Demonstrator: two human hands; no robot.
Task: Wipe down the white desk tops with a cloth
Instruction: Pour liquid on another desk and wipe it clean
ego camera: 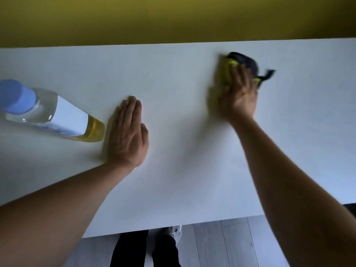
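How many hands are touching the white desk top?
2. The left hand lies flat beside the bottle; the right hand presses the cloth farther back.

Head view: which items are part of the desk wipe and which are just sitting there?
In use:
- cloth, pressed under the right hand
- desk
- left hand, flat on the desk

Lying about:
- bottle, standing left of the left hand, untouched

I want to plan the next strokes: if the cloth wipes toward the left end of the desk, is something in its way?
Yes: the left hand lies flat on the white desk top, and beyond it stands a clear plastic bottle.
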